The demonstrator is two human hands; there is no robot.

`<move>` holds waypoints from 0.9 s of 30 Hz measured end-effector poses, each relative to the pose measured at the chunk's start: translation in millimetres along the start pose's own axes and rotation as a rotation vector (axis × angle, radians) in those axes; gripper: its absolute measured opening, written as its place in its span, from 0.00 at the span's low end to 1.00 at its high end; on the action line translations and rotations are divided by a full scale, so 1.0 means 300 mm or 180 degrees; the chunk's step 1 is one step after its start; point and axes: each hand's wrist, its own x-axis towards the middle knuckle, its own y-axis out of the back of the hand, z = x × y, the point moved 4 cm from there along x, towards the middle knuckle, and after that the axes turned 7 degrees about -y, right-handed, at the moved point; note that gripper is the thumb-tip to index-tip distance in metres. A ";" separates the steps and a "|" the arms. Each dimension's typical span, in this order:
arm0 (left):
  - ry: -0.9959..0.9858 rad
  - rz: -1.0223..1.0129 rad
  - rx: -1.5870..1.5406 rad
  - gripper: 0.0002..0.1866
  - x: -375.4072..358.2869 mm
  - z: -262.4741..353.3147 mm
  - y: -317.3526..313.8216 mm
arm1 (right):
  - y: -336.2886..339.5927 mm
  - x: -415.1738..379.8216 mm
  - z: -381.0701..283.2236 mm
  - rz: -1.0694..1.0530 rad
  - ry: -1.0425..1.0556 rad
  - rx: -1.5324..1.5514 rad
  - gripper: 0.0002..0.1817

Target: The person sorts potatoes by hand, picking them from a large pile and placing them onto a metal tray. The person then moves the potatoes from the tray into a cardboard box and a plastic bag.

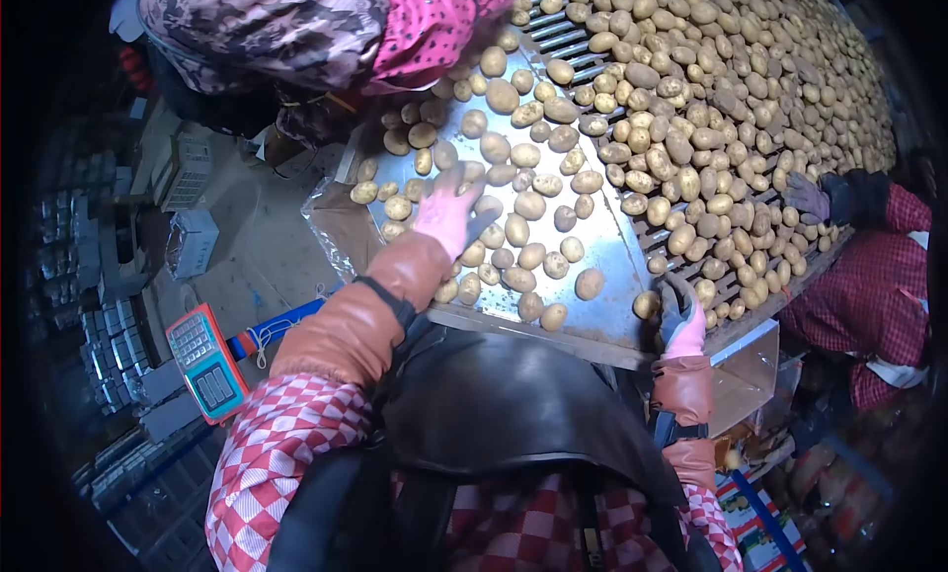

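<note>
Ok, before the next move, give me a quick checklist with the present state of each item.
1. Left hand over the metal surface: ok, among loose potatoes.
2. Left hand gripping one: cannot tell.
3. Right hand beside the edge potato: ok; whether it grips it, cannot tell.
4. Metal surface free of potatoes: not ok, many scattered.
5. Co-worker's gloved hand apart from both hands: ok.
6. Hand below the pink sleeve clear: cannot tell, not clearly visible.

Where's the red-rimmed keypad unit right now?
In the head view, the red-rimmed keypad unit sits left of the left brown sleeve, beside the blue bar.
</note>
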 end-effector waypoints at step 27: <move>0.0353 -0.0559 -0.2374 0.36 0.446 0.345 0.169 | -0.330 0.067 -0.256 -0.1416 -0.0300 0.2536 0.30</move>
